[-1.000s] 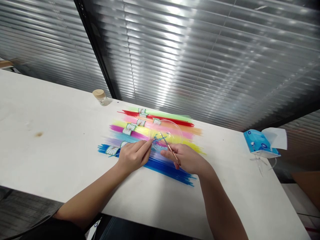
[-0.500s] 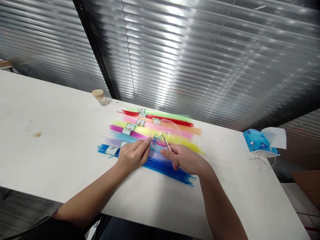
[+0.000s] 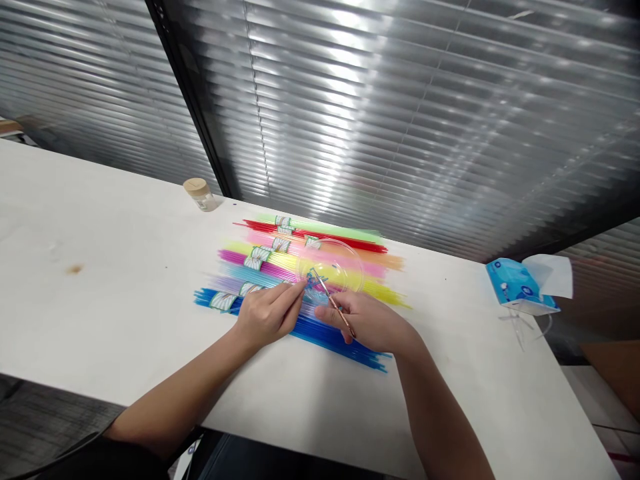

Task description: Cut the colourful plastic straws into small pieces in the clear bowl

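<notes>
"What's on the left of the bench (image 3: 125, 267)?"

"A jar (image 3: 199, 195) with a tan lid. Then bunches of bright straws (image 3: 340, 343), lying side by side."

"And the left hand (image 3: 267, 313)?"

"It's over the straws. Its grip is pinched closed. Little blue bits (image 3: 320, 280) are just right of its fingertips, in a clear bowl (image 3: 361, 270). I can't tell if it's pinching one."

"Then what?"

"Scissors (image 3: 336, 305)! Their tips are by the blue bits. The right hand (image 3: 373, 320) has its grip around the handles."

"Far right?"

"A blue tissue pack (image 3: 517, 287)."
</notes>
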Demonstrator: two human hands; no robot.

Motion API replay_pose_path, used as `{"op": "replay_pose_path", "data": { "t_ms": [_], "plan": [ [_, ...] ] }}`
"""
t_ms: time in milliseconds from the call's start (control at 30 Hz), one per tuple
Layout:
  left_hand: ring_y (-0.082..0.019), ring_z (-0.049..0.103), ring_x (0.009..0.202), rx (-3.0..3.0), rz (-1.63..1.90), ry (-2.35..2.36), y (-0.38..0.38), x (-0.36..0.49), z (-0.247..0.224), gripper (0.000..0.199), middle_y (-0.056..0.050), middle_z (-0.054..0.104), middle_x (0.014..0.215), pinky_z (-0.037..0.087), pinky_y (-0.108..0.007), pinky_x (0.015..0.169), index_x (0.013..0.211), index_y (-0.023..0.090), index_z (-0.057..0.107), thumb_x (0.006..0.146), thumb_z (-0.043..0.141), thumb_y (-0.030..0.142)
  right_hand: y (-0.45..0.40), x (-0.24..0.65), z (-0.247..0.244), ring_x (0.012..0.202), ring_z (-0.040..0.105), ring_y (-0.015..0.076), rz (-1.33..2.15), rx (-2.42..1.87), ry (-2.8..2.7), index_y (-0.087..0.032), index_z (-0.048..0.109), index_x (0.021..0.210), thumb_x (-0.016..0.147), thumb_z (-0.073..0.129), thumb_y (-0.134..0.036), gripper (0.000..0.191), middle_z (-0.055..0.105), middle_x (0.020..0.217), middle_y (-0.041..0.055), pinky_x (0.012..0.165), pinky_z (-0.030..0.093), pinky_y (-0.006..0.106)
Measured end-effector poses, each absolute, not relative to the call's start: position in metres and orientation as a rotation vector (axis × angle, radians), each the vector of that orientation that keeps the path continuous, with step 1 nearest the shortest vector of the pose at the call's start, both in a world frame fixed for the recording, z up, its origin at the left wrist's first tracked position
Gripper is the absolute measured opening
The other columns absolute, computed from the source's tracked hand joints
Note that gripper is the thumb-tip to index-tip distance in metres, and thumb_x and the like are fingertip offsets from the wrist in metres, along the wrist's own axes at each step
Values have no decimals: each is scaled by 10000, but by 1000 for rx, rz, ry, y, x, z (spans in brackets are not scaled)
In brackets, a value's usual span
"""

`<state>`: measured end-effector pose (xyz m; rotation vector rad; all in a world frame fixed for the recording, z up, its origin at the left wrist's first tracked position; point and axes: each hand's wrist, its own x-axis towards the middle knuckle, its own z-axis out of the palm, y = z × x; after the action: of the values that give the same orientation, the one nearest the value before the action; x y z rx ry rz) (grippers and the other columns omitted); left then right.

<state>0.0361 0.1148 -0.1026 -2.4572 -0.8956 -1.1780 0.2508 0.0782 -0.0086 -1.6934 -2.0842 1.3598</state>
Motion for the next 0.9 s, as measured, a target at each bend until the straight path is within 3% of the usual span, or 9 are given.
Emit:
{"op": "replay_pose_path", "data": {
  "t_ms": [167,467,900],
  "plan": [
    [-113,650,571,-2479,-1200,-864,115,36,-102,286,-8,720,773,441,-245,489,1175,131,605,891,590,94,79,251,-11,659,532,192,1358,-1687,-2071,-207,414,666,928,444,-717,574,558,587,-10,617,353,302],
    [-106,634,556,-2480,-1190,-862,116,36,-101,285,5,704,744,434,-241,487,1186,148,599,905,569,112,78,250,-10,759,582,227,1350,-1656,-2049,-214,459,647,932,454,-696,560,559,571,9,745,395,323],
    [-139,684,633,-2342,-1185,-1005,115,37,-99,394,-34,752,876,485,-244,527,1250,161,573,865,653,164,80,257,-10,613,528,165,1294,-1678,-2050,-206,457,705,929,431,-730,571,569,612,0,588,367,285]
  ]
}}
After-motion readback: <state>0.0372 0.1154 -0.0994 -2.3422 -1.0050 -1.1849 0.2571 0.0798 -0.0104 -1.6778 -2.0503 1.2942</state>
